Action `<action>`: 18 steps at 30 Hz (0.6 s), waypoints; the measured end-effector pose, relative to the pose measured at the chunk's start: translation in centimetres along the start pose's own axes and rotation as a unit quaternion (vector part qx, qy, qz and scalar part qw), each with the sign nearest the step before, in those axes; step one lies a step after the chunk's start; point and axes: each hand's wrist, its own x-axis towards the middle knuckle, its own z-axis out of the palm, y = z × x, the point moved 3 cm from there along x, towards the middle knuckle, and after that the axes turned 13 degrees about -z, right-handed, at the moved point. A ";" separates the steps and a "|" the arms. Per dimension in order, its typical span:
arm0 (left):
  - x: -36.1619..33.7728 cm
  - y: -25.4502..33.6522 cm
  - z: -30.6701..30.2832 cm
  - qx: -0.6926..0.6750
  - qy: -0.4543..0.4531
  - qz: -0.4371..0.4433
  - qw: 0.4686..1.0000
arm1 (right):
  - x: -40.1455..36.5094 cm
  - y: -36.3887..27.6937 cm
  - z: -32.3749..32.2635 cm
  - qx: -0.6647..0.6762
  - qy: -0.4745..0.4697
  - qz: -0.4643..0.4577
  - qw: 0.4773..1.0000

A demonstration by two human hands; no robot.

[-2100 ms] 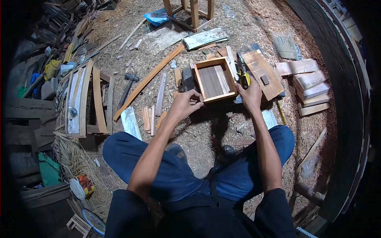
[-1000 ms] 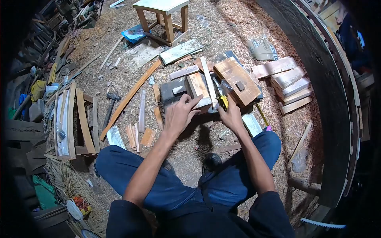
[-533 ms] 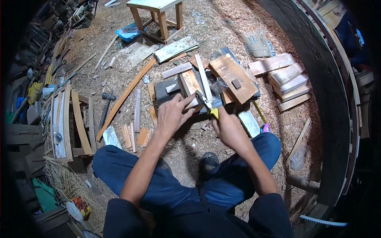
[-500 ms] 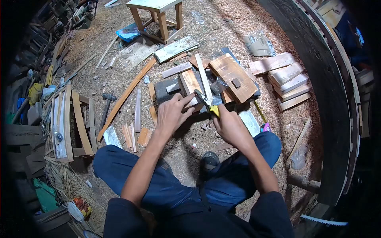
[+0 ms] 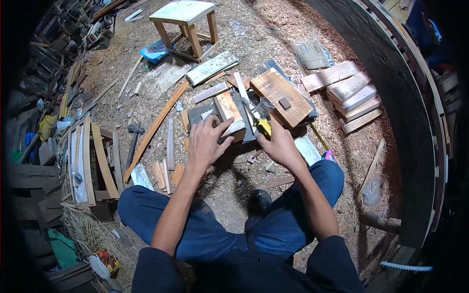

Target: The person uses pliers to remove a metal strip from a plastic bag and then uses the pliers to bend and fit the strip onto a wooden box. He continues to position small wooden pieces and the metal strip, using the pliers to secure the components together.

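A left hand (image 5: 205, 141) is lying spread on a wooden box (image 5: 229, 113), while the right hand (image 5: 279, 144), just right, is gripping a yellow-handled tool (image 5: 260, 122) against it.

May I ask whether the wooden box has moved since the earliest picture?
Yes, the wooden box has tipped onto its side beside the board.

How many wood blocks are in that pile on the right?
5, overlapping in a row on the floor right of the right hand: farthest block, second, third, fourth, nearest block. More may lie hidden underneath.
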 end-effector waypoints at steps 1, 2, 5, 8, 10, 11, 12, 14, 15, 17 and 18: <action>-0.1 0.3 -0.3 0.026 0.056 0.046 0.997 | 0.0 0.3 -0.2 0.012 0.032 0.015 0.999; 0.1 0.5 -0.2 0.028 0.057 0.048 0.997 | 0.1 0.7 -0.4 0.015 0.035 0.015 0.999; 1.1 2.0 -0.1 -0.014 0.074 0.058 0.995 | 0.4 1.9 -1.2 -0.001 0.099 0.032 0.995; 2.7 4.2 0.7 -0.051 0.064 0.064 0.995 | 1.3 3.4 -1.9 0.002 0.145 0.037 0.989; 3.9 5.9 1.4 -0.075 0.027 0.059 0.995 | 2.3 5.1 -1.7 0.006 0.148 0.054 0.987; 4.5 6.6 1.9 -0.075 0.025 0.061 0.995 | 2.6 6.0 -1.5 0.007 0.157 0.072 0.985; 5.2 7.1 2.5 -0.074 0.024 0.069 0.995 | 3.0 6.9 -1.3 0.008 0.166 0.089 0.982; 6.5 7.7 4.3 -0.047 0.003 0.073 0.996 | 3.4 8.4 -0.8 0.019 0.189 0.084 0.978; 7.4 7.9 5.3 -0.007 -0.002 0.076 0.997 | 3.5 8.7 -0.7 0.021 0.193 0.091 0.977; 9.4 8.6 7.0 0.018 0.002 0.098 0.995 | 3.8 9.7 -0.5 0.026 0.197 0.102 0.975; 10.4 8.9 8.0 0.042 0.008 0.115 0.992 | 3.9 10.4 -0.2 0.030 0.204 0.107 0.973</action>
